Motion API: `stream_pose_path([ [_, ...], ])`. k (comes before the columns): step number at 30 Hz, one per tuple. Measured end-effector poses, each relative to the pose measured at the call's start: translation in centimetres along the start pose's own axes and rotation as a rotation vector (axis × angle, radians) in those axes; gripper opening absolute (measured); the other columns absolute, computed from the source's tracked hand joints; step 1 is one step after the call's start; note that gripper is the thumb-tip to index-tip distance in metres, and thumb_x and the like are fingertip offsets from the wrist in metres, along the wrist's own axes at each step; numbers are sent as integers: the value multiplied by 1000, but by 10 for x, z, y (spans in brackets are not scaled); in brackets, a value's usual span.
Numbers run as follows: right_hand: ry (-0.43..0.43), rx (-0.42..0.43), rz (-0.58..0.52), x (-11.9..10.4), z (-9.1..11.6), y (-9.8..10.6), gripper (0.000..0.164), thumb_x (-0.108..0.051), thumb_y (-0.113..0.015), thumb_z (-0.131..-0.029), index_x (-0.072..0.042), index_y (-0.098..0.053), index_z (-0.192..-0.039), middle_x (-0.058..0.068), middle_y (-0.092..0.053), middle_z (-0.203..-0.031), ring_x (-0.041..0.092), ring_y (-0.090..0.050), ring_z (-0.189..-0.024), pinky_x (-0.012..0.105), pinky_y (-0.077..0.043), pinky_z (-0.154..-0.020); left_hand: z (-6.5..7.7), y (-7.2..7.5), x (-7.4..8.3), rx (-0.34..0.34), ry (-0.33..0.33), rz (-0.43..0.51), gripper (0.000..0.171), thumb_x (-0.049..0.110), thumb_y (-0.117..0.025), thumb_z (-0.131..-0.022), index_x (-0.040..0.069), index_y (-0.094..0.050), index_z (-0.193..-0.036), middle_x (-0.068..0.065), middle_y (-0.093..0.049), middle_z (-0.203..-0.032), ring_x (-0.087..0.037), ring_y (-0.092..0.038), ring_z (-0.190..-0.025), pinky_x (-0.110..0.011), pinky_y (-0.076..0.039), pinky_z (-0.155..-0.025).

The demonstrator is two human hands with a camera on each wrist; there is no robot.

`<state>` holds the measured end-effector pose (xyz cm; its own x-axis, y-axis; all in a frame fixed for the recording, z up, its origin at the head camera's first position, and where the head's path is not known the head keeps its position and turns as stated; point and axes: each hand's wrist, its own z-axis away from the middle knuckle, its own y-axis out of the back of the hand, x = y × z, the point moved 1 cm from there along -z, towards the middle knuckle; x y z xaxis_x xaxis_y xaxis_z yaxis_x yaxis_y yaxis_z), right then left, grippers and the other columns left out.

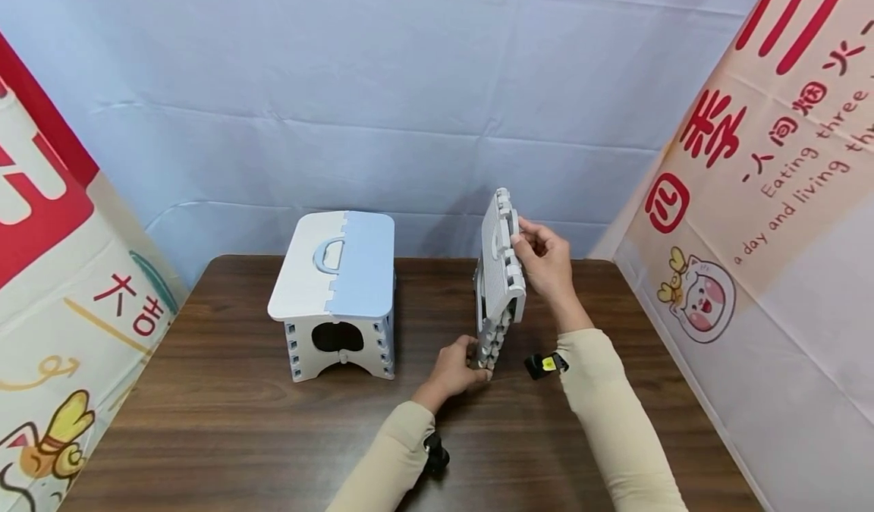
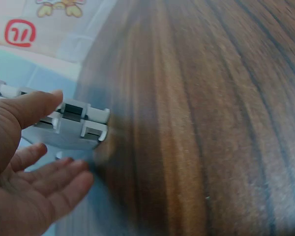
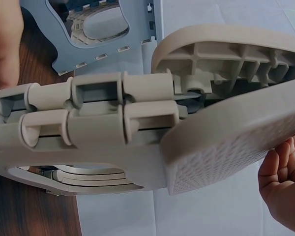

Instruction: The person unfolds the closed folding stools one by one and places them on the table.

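Note:
A grey folding step stool point(image 1: 501, 262) stands upright on its leg end, mostly folded, its two top panels drawn slightly apart in the right wrist view. My right hand point(image 1: 546, 258) pinches the upper far part of a top panel; curled fingers point(image 3: 285, 167) show at its edge. Low on the near side is my left hand point(image 1: 454, 368), with the thumb over the leg's hinges point(image 2: 71, 118) and the other fingers loosely extended beside them. To the left stands an unfolded white and blue folding stool point(image 1: 365, 269), its handle on top.
Both stools stand on a dark wood-grain table point(image 1: 225, 421). A pale cloth backdrop point(image 1: 410, 80) hangs behind it, and printed cloth panels line the left and right sides. Each wrist carries a small black camera point(image 1: 435, 455).

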<state>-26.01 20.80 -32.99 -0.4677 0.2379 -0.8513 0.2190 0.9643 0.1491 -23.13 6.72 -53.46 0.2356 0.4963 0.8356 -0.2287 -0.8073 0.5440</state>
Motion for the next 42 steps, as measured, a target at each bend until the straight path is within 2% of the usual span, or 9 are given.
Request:
stream_pose_path([
  [3, 5, -11, -9, -1, 0, -2, 32, 9, -57, -85, 16, -55, -116, 33, -56, -86, 5, -50, -64, 15, -40, -56, 0, 6, 1, 19, -3, -43, 57, 24, -83, -68, 5, -57, -115, -10, -62, -97, -22, -57, -88, -32, -46, -75],
  [6, 5, -8, -9, -1, 0, -3, 32, 10, -57, -85, 16, -56, -116, 33, -56, -85, 5, -50, -64, 15, -40, -55, -1, 10, 3, 23, -31, -33, 59, 23, -84, -67, 3, -57, -116, -13, -61, -101, -25, -56, -90, -34, -45, -77],
  [10, 3, -13, -9, -1, 0, -3, 32, 9, -57, -85, 16, -55, -116, 34, -57, -87, 6, -51, -64, 15, -40, -56, -1, 15, 4, 22, -87, 49, 59, 18, -82, -69, 1, -56, -118, -15, -59, -108, -29, -56, -93, -34, -45, -78],
  [15, -6, -9, -15, -1, 0, -4, 32, 9, -57, -86, 15, -55, -117, 34, -56, -88, 6, -51, -65, 16, -41, -57, -4, 21, 7, 22, -132, 122, 59, 16, -81, -70, 3, -55, -122, -16, -57, -112, -29, -56, -95, -34, -46, -79],
  [22, -8, -13, -18, -1, 0, -5, 32, 9, -57, -86, 15, -55, -117, 34, -56, -88, 6, -50, -64, 16, -41, -56, -10, 24, 10, 24, -147, 167, 64, 13, -81, -68, 7, -53, -126, -17, -53, -115, -32, -54, -98, -37, -46, -80],
  [30, -5, -16, -22, 1, 0, -4, 32, 9, -57, -86, 15, -55, -117, 34, -56, -88, 6, -50, -64, 15, -41, -56, -10, 28, 20, 17, -158, 247, 61, 17, -79, -74, 11, -51, -129, -10, -51, -125, -29, -49, -113, -41, -46, -84],
  [36, 7, -18, -27, 2, 0, -5, 32, 10, -57, -85, 16, -55, -117, 33, -56, -86, 6, -50, -64, 15, -41, -56, -14, 27, 22, 11, -192, 313, 59, 10, -78, -75, 7, -51, -127, -9, -58, -118, -32, -54, -110, -49, -43, -87],
  [42, 14, -13, -35, 2, 1, -4, 32, 10, -57, -85, 16, -55, -117, 33, -56, -86, 6, -50, -64, 15, -41, -56, -17, 24, 18, 22, -230, 302, 52, 5, -76, -75, 5, -54, -123, -9, -62, -110, -29, -58, -104, -44, -47, -83],
])
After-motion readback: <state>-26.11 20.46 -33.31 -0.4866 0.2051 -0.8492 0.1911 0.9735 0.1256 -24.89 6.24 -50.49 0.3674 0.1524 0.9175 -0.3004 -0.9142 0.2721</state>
